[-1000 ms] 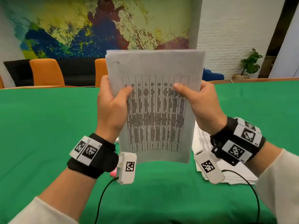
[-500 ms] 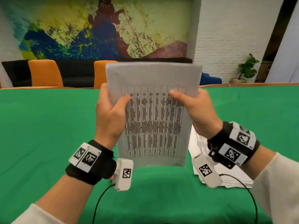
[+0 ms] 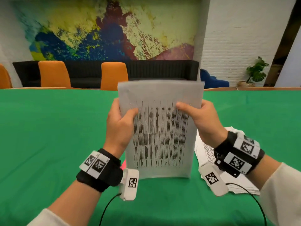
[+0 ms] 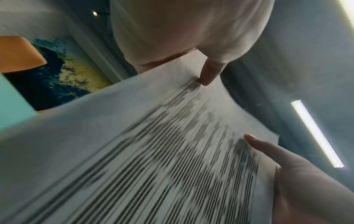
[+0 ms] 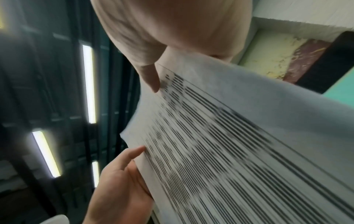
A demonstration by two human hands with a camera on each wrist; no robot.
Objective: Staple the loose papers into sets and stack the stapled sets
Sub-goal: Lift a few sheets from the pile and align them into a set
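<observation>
Green table [image 3: 48,136], both hands gripping paper set [image 3: 160,136]

The set of papers [image 3: 160,128], pinched at its sides by the left hand [image 3: 119,126] and right hand [image 3: 202,121], has come down and now stands with its bottom edge on the green counter [image 3: 48,136], having been held clear above it.

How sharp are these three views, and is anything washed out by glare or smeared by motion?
Head view: mostly sharp and evenly lit; the held sheets show slight blur at the top edge, printed columns legible as marks only. Left wrist view: dim, the print smeared into streaks, the left hand soft. Right wrist view: the ceiling lights bloom white; print blurred toward the lower right, the right hand fairly clear.
</observation>
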